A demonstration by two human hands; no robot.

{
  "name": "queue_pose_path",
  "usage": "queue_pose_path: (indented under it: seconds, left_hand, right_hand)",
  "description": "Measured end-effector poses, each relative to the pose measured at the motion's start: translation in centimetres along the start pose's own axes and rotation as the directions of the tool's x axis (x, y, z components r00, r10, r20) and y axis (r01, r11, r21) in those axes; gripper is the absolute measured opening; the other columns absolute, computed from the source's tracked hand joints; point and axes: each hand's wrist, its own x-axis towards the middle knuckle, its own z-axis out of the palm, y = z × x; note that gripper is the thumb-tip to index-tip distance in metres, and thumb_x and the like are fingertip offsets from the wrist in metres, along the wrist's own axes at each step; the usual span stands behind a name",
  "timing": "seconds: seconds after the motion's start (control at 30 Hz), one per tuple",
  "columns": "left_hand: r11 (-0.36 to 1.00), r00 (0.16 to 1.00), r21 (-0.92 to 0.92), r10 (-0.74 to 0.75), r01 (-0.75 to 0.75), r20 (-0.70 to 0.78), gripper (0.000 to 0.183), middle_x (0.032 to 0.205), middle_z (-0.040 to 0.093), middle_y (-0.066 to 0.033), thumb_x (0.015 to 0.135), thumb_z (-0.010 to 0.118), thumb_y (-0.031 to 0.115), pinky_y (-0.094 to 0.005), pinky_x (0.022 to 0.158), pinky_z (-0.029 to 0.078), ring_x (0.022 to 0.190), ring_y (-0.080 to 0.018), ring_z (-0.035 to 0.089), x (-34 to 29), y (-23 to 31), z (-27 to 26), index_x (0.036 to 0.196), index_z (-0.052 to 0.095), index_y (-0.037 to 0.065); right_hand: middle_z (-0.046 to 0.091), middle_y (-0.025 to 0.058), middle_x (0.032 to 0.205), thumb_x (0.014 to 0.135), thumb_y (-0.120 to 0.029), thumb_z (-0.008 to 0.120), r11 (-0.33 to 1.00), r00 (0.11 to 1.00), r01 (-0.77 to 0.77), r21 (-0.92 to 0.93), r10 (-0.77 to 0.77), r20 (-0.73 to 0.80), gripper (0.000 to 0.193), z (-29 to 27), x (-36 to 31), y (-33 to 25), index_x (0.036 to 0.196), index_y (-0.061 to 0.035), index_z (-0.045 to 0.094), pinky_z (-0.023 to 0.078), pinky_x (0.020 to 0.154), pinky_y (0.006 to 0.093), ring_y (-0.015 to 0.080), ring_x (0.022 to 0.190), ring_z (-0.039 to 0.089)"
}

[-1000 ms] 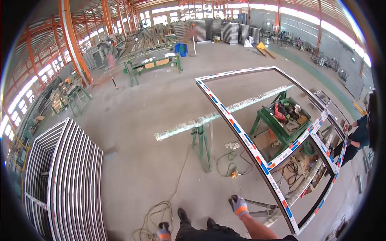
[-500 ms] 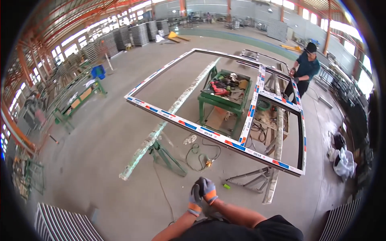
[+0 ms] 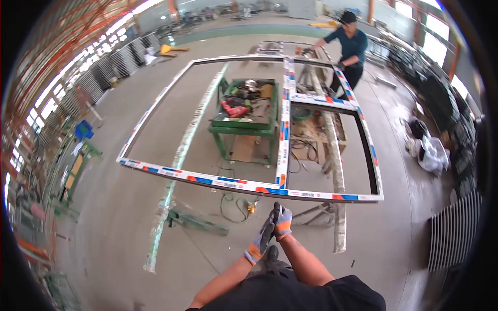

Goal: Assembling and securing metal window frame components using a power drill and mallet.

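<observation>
My left hand (image 3: 263,237) and my right hand (image 3: 282,221) wear grey gloves with black palms and orange cuffs. They touch each other, palm against palm, in front of my body, with fingers extended away from me. No held object shows in either. Just beyond them is the near rail of a large dark window frame (image 3: 244,185), covered in white, red and blue protective film; my hands appear apart from it. The frame lies flat across two long supports: a paint-stained greenish bar (image 3: 181,150) on the left and a whitish bar (image 3: 334,155) on the right.
Beneath the frame, a green cart (image 3: 244,124) carries tools, including a red one. A co-worker (image 3: 348,46) stands at the frame's far right with gloved hands near it. Coiled hose (image 3: 232,208) lies on the floor. White plastic bags (image 3: 434,155) are at the right.
My view has turned and come closer to the frame. My hands have gone from clasped together to palms touching, fingers extended. The co-worker has reached one arm out to the left.
</observation>
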Motion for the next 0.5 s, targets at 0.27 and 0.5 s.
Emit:
queue_pose_path:
  seconds: [0.27,0.5]
  left_hand:
    - [0.894,0.937,-0.3,-0.275,0.331,0.217,0.05,0.152,0.034,-0.013,0.105,0.038,0.017,-0.0345,0.117,0.029,0.138,-0.0235,0.037,1.2,2.6,0.7,0.15,0.027,-0.001]
    - [0.846,0.879,-0.303,-0.333,0.439,0.341,0.048,0.144,0.046,-0.0115,0.104,0.045,0.02,-0.0312,0.112,0.037,0.13,-0.0202,0.047,1.9,5.7,-4.1,0.145,0.037,-0.003]
  right_hand:
    - [0.053,0.0019,0.056,0.097,-0.035,0.058,0.993,0.971,-0.061,-0.097,0.036,-0.237,0.046,-3.1,0.7,0.5,0.069,0.0019,0.063,0.036,0.05,0.0342,0.0102,0.055,0.043]
    - [0.051,0.0021,0.055,0.096,-0.032,0.058,0.995,0.934,-0.053,-0.082,0.02,-0.358,0.046,0.5,0.6,0.5,0.07,0.0049,0.06,0.037,0.051,0.035,0.0107,0.057,0.04]
